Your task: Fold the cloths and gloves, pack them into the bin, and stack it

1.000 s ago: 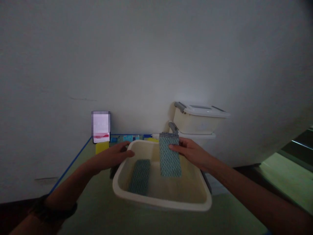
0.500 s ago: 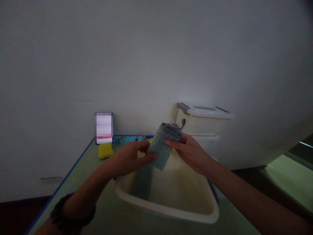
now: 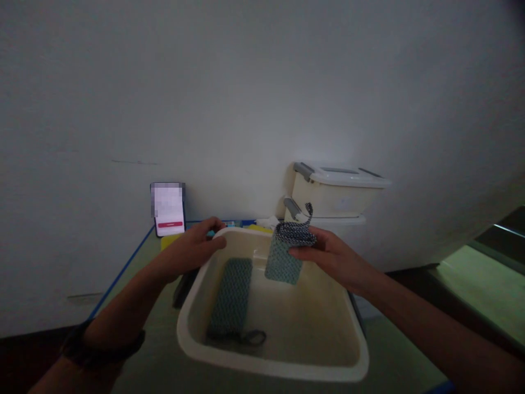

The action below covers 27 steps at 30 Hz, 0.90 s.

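Note:
My right hand [image 3: 330,254] is closed on a green knitted pouch [image 3: 283,265] with a dark-and-white speckled band and a small loop at its top. It holds the pouch above the far right part of a cream plastic basin [image 3: 270,358]. My left hand [image 3: 199,243] is at the basin's far left corner, its thumb over the rim and its fingers curled on the outer side. A second green knitted pouch [image 3: 232,295] lies flat inside the basin on the left, its dark loop toward me.
Against the wall at back left leans a lit phone [image 3: 169,210]. A yellow sponge [image 3: 170,241] lies below it, partly behind my left arm. Cream lidded storage boxes [image 3: 332,197] with grey latches are stacked at back right. The green tabletop [image 3: 151,317] has blue edging.
My left hand has let go of the pouch and moved left to the basin's rim. My right hand keeps the pouch, now more upright and slightly right. The second pouch is uncovered.

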{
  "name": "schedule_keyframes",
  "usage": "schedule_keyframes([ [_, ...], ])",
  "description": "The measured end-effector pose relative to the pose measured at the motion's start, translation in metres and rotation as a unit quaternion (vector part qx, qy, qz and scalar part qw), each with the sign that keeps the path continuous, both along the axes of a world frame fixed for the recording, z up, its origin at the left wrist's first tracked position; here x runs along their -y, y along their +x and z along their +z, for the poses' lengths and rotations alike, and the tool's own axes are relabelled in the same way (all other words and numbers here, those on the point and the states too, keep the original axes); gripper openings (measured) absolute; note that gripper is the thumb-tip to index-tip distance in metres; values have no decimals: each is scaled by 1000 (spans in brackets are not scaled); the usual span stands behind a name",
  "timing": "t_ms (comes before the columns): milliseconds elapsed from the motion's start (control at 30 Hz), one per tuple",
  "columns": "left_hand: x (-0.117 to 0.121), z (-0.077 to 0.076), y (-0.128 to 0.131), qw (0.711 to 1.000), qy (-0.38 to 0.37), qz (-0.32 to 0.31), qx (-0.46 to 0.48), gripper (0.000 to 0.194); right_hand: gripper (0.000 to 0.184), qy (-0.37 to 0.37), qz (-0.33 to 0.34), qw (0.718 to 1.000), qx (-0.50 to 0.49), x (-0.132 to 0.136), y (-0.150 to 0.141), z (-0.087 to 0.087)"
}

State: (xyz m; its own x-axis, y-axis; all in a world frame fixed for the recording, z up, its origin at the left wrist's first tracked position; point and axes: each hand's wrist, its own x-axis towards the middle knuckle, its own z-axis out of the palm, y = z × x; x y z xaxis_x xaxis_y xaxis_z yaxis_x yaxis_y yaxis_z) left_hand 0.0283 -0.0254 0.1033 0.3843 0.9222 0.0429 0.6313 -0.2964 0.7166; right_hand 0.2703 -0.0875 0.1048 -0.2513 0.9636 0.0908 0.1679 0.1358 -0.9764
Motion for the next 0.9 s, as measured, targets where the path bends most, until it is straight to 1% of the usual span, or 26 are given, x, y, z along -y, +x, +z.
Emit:
schedule_keyframes([
  [67, 4, 7, 0, 1000, 22, 11, 1, 23, 26, 80, 21, 991, 102, 4, 0, 2],
  [100, 5, 9, 0, 999, 28, 15, 2, 23, 25, 131, 29, 978, 161, 6, -1, 3],
  [133, 6, 10, 0, 999, 31, 17, 3, 22, 24, 186, 35, 957, 220, 8, -2, 3],
  [167, 6, 10, 0, 999, 32, 17, 6, 22, 23, 243, 44, 929, 275, 9, -3, 2],
  [233, 6, 8, 0, 999, 29, 14, 11, 20, 21, 353, 81, 859, 362, 10, -5, -2],
  [333, 4, 5, 0, 1000, 27, 3, 13, 18, 16, 489, 149, 732, 451, 8, -11, -9],
  [367, 3, 4, 0, 1000, 28, -2, 13, 18, 17, 522, 163, 691, 472, 7, -13, -10],
  [400, 3, 4, 0, 999, 30, -6, 13, 18, 18, 548, 173, 657, 488, 5, -15, -12],
  [467, 2, 4, 1, 999, 36, -11, 12, 17, 19, 582, 191, 607, 506, 2, -19, -15],
  [533, 2, 5, 1, 999, 41, -11, 9, 16, 19, 597, 215, 579, 512, -2, -22, -19],
  [600, 3, 5, 1, 999, 41, -9, 9, 16, 18, 586, 245, 565, 527, -6, -24, -25],
  [633, 3, 5, 1, 999, 41, -7, 8, 16, 17, 570, 258, 562, 541, -7, -25, -28],
  [700, 4, 6, 2, 999, 44, 1, 7, 16, 15, 516, 271, 571, 578, -10, -24, -33],
  [733, 5, 6, 2, 999, 47, 6, 7, 16, 14, 484, 268, 583, 595, -10, -23, -34],
  [767, 5, 7, 3, 999, 51, 10, 6, 17, 15, 449, 260, 601, 608, -10, -21, -33],
  [833, 7, 8, 4, 998, 57, 13, 3, 17, 24, 373, 220, 651, 624, -9, -18, -27],
  [867, 7, 8, 4, 998, 59, 11, 1, 18, 29, 327, 190, 679, 629, -8, -16, -22],
  [900, 8, 9, 4, 998, 60, 10, -3, 18, 29, 275, 155, 705, 635, -6, -16, -16],
])
